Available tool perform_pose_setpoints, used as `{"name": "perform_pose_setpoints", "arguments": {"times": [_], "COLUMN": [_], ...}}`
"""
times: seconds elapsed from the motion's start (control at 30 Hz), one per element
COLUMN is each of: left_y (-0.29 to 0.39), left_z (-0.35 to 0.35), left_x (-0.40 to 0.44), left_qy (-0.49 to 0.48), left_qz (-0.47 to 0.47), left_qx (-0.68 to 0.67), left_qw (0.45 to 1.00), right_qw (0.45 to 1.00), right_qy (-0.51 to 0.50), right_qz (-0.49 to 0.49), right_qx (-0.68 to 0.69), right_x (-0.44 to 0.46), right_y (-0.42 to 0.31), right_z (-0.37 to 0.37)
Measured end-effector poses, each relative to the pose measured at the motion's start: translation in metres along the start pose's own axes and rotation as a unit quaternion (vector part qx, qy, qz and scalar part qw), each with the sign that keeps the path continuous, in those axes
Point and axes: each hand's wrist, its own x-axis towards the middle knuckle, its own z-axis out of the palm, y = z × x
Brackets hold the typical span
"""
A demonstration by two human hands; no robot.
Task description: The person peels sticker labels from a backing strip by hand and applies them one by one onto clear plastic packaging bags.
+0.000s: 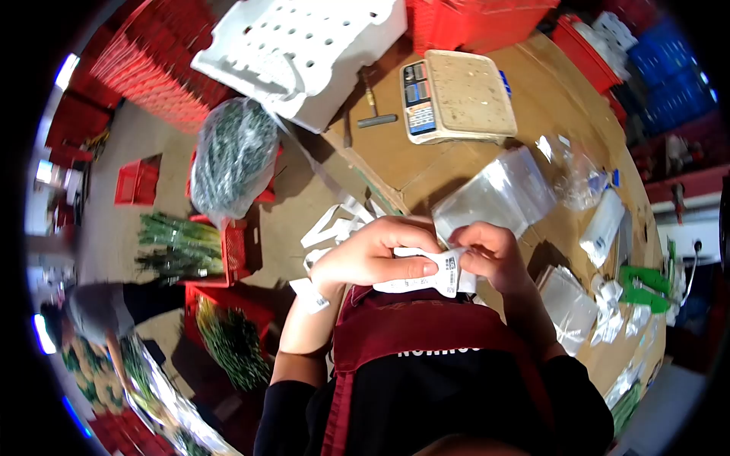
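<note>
In front of the apron, my left hand closes round a folded bundle of white printed labels, the thumb lying over it. The fingers of my right hand pinch the bundle's right end, where small black print and a code show. More of the white label strip loops out beyond my left wrist, and one white label hangs against that wrist. Just past my hands lies a stack of clear plastic bags on the table.
A scale and a white perforated crate stand farther back. More bags and a green tape dispenser lie right. Left are red crates with leafy greens, a bagged bundle and a bending person.
</note>
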Motion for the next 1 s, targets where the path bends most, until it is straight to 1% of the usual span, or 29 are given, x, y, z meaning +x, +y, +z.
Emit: {"name": "perform_pose_setpoints", "arguments": {"times": [0.03, 0.07, 0.1, 0.13, 0.17, 0.2, 0.23, 0.27, 0.3, 0.33, 0.37, 0.4, 0.43, 0.47, 0.5, 0.57, 0.63, 0.7, 0.73, 0.77, 0.8, 0.83, 0.87, 0.9, 0.97, 1.0], "left_y": [-0.007, -0.012, -0.018, -0.028, -0.034, -0.041, -0.05, -0.06, -0.069, -0.076, -0.082, -0.087, -0.091, -0.092, -0.096, -0.102, -0.104, -0.116, -0.117, -0.122, -0.125, -0.128, -0.131, -0.134, -0.139, -0.139], "left_z": [0.001, 0.002, 0.004, 0.002, 0.004, 0.004, 0.004, 0.008, 0.007, 0.007, 0.008, 0.009, 0.01, 0.013, 0.017, 0.025, 0.034, 0.041, 0.048, 0.051, 0.056, 0.061, 0.063, 0.064, 0.066, 0.067], "left_x": [-0.001, -0.001, -0.001, -0.002, -0.003, -0.006, -0.009, -0.01, -0.015, -0.015, -0.012, -0.01, -0.008, -0.006, -0.003, 0.0, 0.008, 0.01, 0.015, 0.015, 0.021, 0.029, 0.034, 0.038, 0.045, 0.05], "left_qy": [0.036, 0.071, 0.105, 0.107, 0.128, 0.141, 0.153, 0.192, 0.217, 0.237, 0.257, 0.248, 0.242, 0.226, 0.219, 0.209, 0.18, 0.161, 0.176, 0.18, 0.171, 0.161, 0.157, 0.164, 0.136, 0.138], "left_qz": [0.012, 0.044, 0.073, 0.09, 0.084, 0.07, 0.055, 0.062, 0.019, -0.008, -0.033, -0.053, -0.071, -0.091, -0.091, -0.144, -0.157, -0.17, -0.173, -0.237, -0.175, -0.113, -0.104, -0.105, -0.099, -0.112], "left_qx": [0.01, 0.007, 0.002, -0.015, -0.058, -0.104, -0.15, -0.173, -0.233, -0.231, -0.226, -0.229, -0.23, -0.212, -0.214, -0.207, -0.194, -0.166, -0.172, -0.201, -0.158, -0.114, -0.121, -0.117, 0.023, 0.065], "left_qw": [0.999, 0.997, 0.992, 0.99, 0.987, 0.982, 0.975, 0.964, 0.948, 0.944, 0.939, 0.94, 0.94, 0.946, 0.948, 0.945, 0.951, 0.958, 0.954, 0.933, 0.957, 0.974, 0.975, 0.974, 0.986, 0.982], "right_qw": [1.0, 0.999, 0.995, 0.97, 0.925, 0.905, 0.925, 0.966, 0.981, 0.965, 0.926, 0.872, 0.854, 0.848, 0.841, 0.836, 0.828, 0.896, 0.944, 0.97, 0.965, 0.886, 0.832, 0.853, 0.919, 0.921], "right_qy": [0.004, 0.026, 0.061, 0.128, 0.193, 0.179, 0.168, 0.144, 0.063, -0.048, -0.179, -0.306, -0.336, -0.342, -0.347, -0.364, -0.363, -0.336, -0.226, -0.071, 0.071, 0.165, 0.218, 0.206, 0.157, 0.154], "right_qz": [-0.015, 0.001, -0.047, -0.115, -0.175, -0.195, -0.252, -0.209, -0.156, -0.237, -0.308, -0.352, -0.374, -0.37, -0.365, -0.346, -0.341, -0.211, -0.229, -0.224, -0.171, -0.212, -0.144, -0.112, -0.099, -0.098], "right_qx": [-0.015, -0.024, -0.065, -0.171, -0.278, -0.333, -0.23, -0.037, 0.096, 0.103, 0.123, 0.148, 0.132, 0.164, 0.196, 0.222, 0.256, 0.198, 0.078, -0.058, -0.187, -0.379, -0.489, -0.466, -0.349, -0.344], "right_x": [0.006, 0.013, 0.02, 0.026, 0.03, 0.027, 0.024, 0.013, -0.002, 0.002, 0.006, 0.009, 0.006, 0.003, -0.001, -0.004, -0.008, -0.013, -0.014, -0.017, -0.021, -0.014, -0.017, -0.023, -0.028, -0.028], "right_y": [0.003, -0.003, 0.003, 0.005, 0.006, -0.001, -0.005, -0.026, -0.053, -0.063, -0.072, -0.081, -0.083, -0.089, -0.094, -0.093, -0.089, -0.077, -0.066, -0.05, -0.034, 0.001, 0.02, 0.038, 0.068, 0.077], "right_z": [0.001, 0.007, 0.012, 0.019, 0.022, 0.019, 0.021, 0.035, 0.047, 0.054, 0.062, 0.07, 0.078, 0.084, 0.09, 0.083, 0.073, 0.033, 0.013, -0.001, -0.014, -0.036, -0.048, -0.055, -0.065, -0.068]}}
